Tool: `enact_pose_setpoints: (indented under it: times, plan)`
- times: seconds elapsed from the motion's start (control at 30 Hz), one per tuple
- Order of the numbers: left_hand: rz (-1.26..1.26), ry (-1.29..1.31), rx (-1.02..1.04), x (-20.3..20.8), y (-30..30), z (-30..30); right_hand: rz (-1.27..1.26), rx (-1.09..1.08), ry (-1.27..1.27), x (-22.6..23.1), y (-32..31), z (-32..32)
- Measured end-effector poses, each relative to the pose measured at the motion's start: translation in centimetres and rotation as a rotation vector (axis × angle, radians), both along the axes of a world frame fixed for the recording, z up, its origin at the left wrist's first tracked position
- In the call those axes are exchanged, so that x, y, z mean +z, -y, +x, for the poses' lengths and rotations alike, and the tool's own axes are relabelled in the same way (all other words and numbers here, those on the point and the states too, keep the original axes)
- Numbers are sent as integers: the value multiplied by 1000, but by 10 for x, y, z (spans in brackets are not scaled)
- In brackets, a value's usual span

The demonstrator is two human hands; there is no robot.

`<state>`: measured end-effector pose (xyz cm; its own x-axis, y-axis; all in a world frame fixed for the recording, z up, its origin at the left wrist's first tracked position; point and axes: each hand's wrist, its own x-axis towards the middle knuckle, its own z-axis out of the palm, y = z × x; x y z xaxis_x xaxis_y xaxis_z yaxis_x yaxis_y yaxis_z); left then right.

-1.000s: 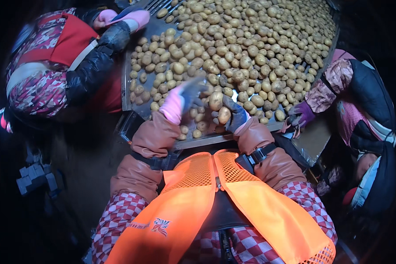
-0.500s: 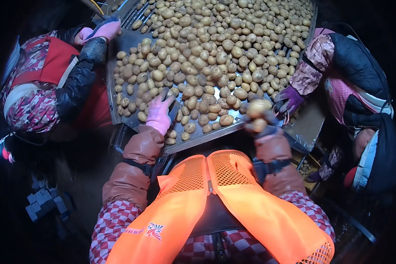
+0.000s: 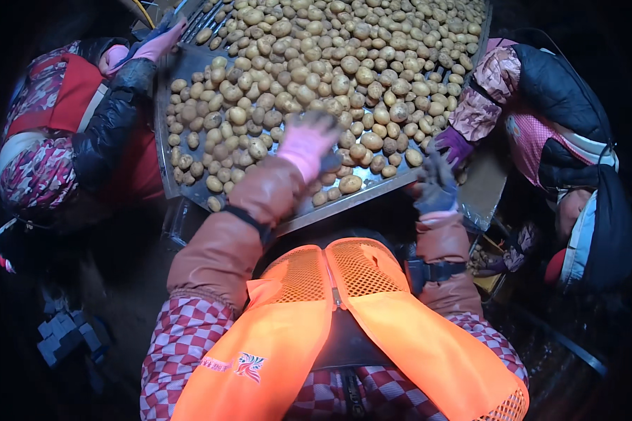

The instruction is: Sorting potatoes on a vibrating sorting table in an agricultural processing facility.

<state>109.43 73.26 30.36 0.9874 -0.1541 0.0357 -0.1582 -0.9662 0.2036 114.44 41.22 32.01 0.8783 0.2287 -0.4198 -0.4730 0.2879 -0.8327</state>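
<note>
Potatoes (image 3: 350,184) are heaped on the metal table (image 3: 182,64), and from my remote seat the left hand (image 3: 309,144), too blurred to tell how open or what it's got, could knock some off by sweeping fast, while the right hand (image 3: 435,186) is spread, apparently empty.

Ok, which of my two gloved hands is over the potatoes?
Your left hand, its glove showing pink, is over the potatoes. Your right hand, in dark grey, is beside the metal table's front right corner.
</note>
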Motion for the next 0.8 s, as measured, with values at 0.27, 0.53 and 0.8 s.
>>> enact_pose_setpoints:
  times: [0.27, 0.53, 0.8]
  plan:
    - [124, -17, 542, -23, -91, -67, -614, 347, 329, -1, -104, 31]
    - [-4, 87, 732, -63, -44, -110, -1585, 805, 478, -2, -204, 65]
    - [-43, -357, 787, -75, -49, -135, -142, 606, -431, 26, -132, 67]
